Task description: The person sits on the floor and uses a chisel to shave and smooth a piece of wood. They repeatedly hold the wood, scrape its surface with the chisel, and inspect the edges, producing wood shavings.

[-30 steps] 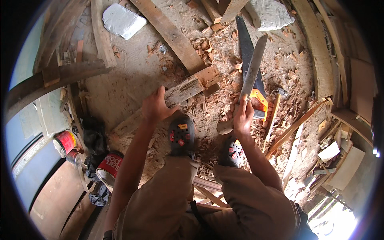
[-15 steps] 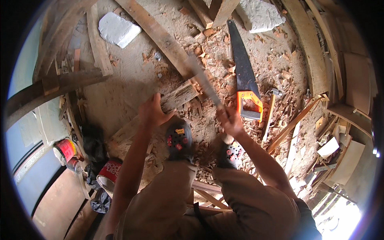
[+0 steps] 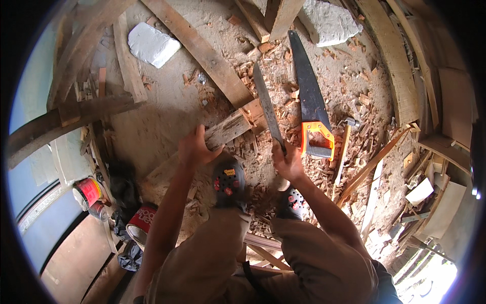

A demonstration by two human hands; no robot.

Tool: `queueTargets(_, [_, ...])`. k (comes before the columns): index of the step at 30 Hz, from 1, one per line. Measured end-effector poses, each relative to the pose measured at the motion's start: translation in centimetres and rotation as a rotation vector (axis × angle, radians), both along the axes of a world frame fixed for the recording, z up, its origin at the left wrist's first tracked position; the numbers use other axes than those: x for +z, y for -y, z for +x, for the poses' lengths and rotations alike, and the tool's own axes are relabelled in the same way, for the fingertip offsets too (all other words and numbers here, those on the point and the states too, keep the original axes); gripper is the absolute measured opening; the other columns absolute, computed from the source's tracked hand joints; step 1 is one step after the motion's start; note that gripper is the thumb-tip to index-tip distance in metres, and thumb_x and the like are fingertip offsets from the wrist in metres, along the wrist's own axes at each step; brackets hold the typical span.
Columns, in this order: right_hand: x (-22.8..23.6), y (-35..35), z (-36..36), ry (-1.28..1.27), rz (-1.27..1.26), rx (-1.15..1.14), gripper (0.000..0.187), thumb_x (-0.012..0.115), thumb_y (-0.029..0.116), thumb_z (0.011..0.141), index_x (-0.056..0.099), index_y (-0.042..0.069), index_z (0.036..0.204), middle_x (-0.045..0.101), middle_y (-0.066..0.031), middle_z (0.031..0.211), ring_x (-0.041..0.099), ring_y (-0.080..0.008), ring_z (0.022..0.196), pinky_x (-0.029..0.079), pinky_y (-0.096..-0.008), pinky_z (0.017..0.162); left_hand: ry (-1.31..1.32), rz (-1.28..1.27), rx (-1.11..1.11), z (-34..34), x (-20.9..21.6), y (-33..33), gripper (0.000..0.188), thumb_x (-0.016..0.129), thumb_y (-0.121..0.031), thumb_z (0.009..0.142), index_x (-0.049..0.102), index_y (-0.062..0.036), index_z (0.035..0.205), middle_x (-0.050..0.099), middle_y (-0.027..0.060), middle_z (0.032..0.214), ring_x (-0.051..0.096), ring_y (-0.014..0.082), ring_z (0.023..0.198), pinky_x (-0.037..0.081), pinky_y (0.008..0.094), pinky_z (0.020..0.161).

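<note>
My left hand (image 3: 196,148) is wrapped round a weathered wooden board (image 3: 229,128), which slants up to the right. Its far end, with a freshly chipped pale face, rests at the end of a longer plank (image 3: 205,55). In my right hand (image 3: 287,162) is a machete (image 3: 267,104), fingers closed on its handle. The long dark blade points up and away, just right of the board's chipped end and apart from my left hand. A handsaw (image 3: 310,83) with an orange handle lies to the right of the machete.
A hammer (image 3: 345,148) lies right of the saw among wood chips. Two pale stone blocks (image 3: 153,44) (image 3: 331,24) sit at the back. Paint cans (image 3: 87,193) and black plastic (image 3: 124,190) stand at the left. My feet, in dark clogs (image 3: 229,180), are close below the board.
The machete blade, blurred before, is now sharp and stands more upright, its tip swung up and right. My left hand keeps its hold on the board. The whole view has shifted slightly.
</note>
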State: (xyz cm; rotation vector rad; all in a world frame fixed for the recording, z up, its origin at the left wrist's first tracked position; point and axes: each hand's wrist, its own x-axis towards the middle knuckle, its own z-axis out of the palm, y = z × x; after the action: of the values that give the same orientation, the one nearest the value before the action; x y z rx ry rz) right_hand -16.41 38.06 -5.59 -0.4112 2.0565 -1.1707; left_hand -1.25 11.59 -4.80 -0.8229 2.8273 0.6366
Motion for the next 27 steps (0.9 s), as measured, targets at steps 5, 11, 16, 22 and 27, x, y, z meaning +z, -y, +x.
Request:
queueTargets(5, [5.1, 1.7, -0.6, -0.192, -0.009, -0.057, 0.018, 0.056, 0.011, 0.101, 0.062, -0.005, 0.107, 0.063, -0.014, 0.065, 0.063, -0.018, 0.052, 0.046, -0.0352, 0.045, -0.035, -0.007, 0.008, 0.3, -0.1, -0.4, 0.063, 0.085, -0.045, 0.066, 0.052, -0.0072, 0.104, 0.065, 0.0136, 0.091, 0.067, 0.0361, 0.082, 0.055, 0.0474, 0.067])
queueTargets(11, [2.0, 3.8, 1.2, -0.422, 0.299, 0.299, 0.01, 0.053, 0.005, 0.099, 0.06, 0.0, 0.093, 0.066, -0.0154, 0.068, 0.064, -0.0254, 0.051, 0.048, -0.0366, 0.043, -0.057, -0.056, -0.037, 0.2, -0.8, 0.0, 0.063, 0.085, -0.045, 0.066, 0.052, -0.0072, 0.105, 0.065, 0.0148, 0.092, 0.066, 0.037, 0.081, 0.054, 0.0481, 0.065])
queueTargets(16, [4.4, 4.8, -0.2, -0.421, -0.054, 0.06, 0.014, 0.059, 0.015, 0.096, 0.062, 0.001, 0.093, 0.066, -0.0246, 0.075, 0.067, -0.0412, 0.064, 0.052, -0.0496, 0.055, -0.092, -0.029, 0.008, 1.0, -1.5, -0.2, 0.064, 0.084, -0.046, 0.067, 0.052, -0.0072, 0.107, 0.065, 0.0152, 0.093, 0.066, 0.0376, 0.082, 0.054, 0.049, 0.067])
queueTargets(22, [1.2, 3.2, 1.4, -0.458, 0.248, 0.318, 0.022, 0.054, 0.023, 0.099, 0.053, 0.003, 0.092, 0.063, -0.023, 0.063, 0.064, -0.041, 0.054, 0.051, -0.0493, 0.049, -0.038, -0.024, -0.031, 0.5, -1.0, 0.3, 0.065, 0.085, -0.045, 0.067, 0.052, -0.0069, 0.108, 0.065, 0.0159, 0.093, 0.067, 0.0374, 0.083, 0.055, 0.0484, 0.067])
queueTargets(27, [4.5, 4.1, 1.2, -0.459, -0.056, 0.092, 0.026, 0.058, 0.02, 0.098, 0.058, 0.002, 0.079, 0.064, -0.0236, 0.067, 0.064, -0.0408, 0.056, 0.051, -0.048, 0.049, -0.085, -0.012, 0.019, 1.3, -1.5, -0.1, 0.066, 0.085, -0.046, 0.066, 0.053, -0.006, 0.108, 0.065, 0.0165, 0.094, 0.067, 0.0374, 0.084, 0.055, 0.049, 0.069])
